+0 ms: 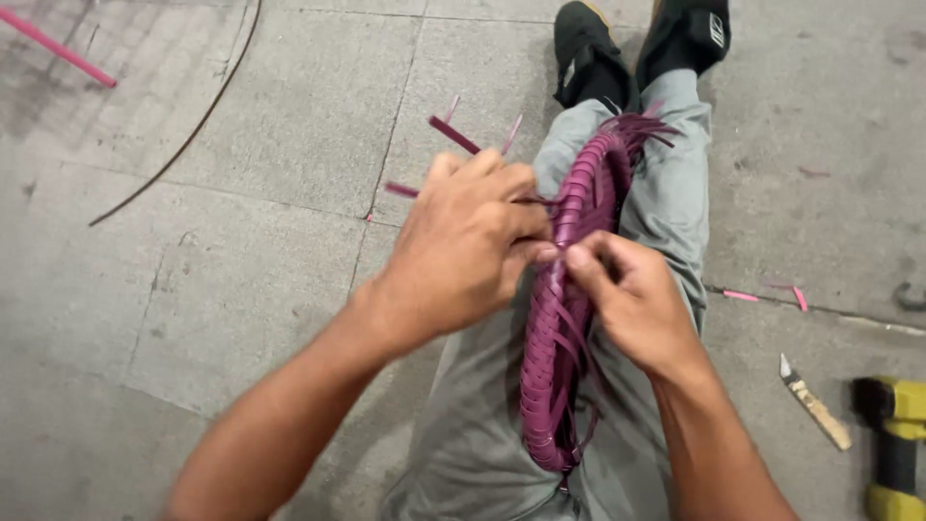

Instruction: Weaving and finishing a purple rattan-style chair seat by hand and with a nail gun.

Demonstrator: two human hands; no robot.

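A purple woven ring [552, 347], wound from flat plastic strips, stands on edge along my lap on grey trousers [666, 193]. My left hand [463, 246] is closed over its left side near the top, with loose purple strip ends [453, 135] sticking out past the knuckles. On the ring's right side my right hand [632, 299] pinches a strip at the rim, thumb meeting the left fingers. More frayed strip ends [641, 125] fan out at the ring's far end near my black shoes [641, 48].
I sit on a grey concrete tiled floor [241, 270]. A small knife [815, 405] and a yellow-and-black tool [892, 444] lie at the right. Pink strip scraps [767, 294] lie right of my leg; a pink rod [58, 48] and a thin dark wire [183, 135] lie at upper left.
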